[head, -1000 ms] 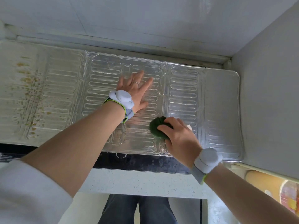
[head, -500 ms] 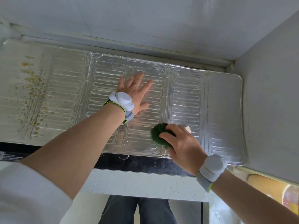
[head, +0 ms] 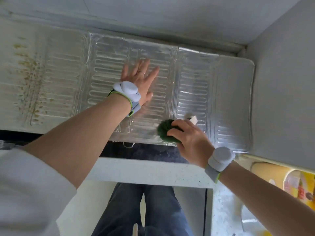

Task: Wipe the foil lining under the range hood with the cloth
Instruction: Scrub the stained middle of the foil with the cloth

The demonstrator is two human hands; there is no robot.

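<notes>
A single wide-angle view from the person's head faces forward and steeply upward at the foil lining [head: 196, 79], close enough that both forearms reach into frame. Its lower edge takes in the desk [head: 153, 171] rim and the person's trousers [head: 144, 210] straight below.

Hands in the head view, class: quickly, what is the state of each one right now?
Left hand: open, fingers spread, palm flat on the foil lining.
Right hand: closed, holding the green cloth against the foil.
</notes>
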